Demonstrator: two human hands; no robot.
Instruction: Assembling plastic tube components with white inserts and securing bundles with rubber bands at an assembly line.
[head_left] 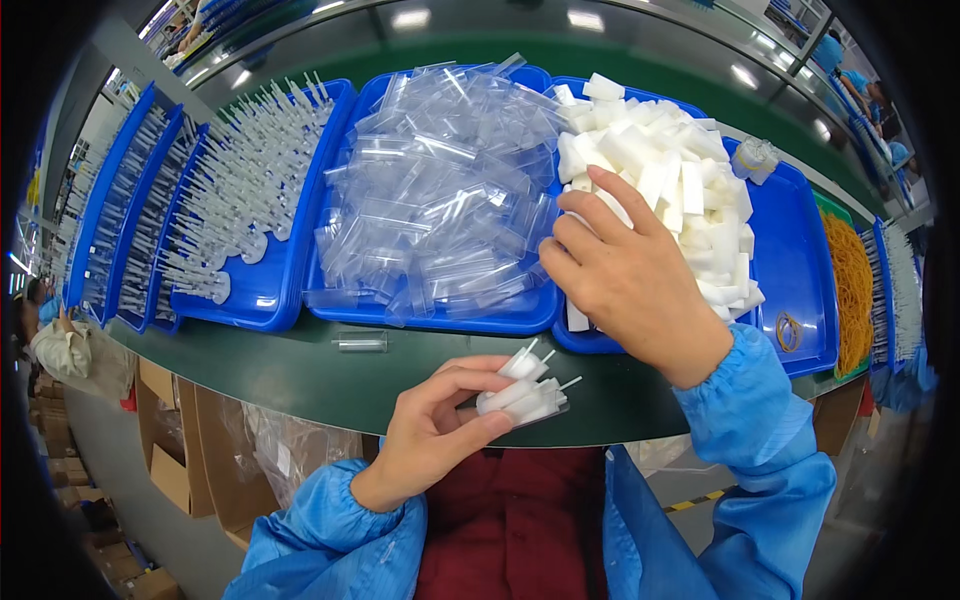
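Note:
My left hand (430, 430) is closed around a small bundle of white plastic pieces (525, 397) with thin white stems poking out and some clear plastic at its lower edge. It hangs over the near edge of the green table. My right hand (640, 275) reaches over a heap of white foam blocks (640, 140) in a blue tray. Its fingers are spread and bent, touching the heap's near left side; the thumb is hidden beneath. Left of the foam, another blue tray holds a pile of clear plastic sleeves (430, 180).
A lone clear sleeve (360, 342) lies on the green table (290, 365). Leftward, blue trays (255, 315) hold rows of white stemmed parts (250, 160). To the right, a blue tray (790, 235) contains rubber bands (788, 332), beside a heap of tan bands (848, 290). Cardboard boxes (215, 450) stand below.

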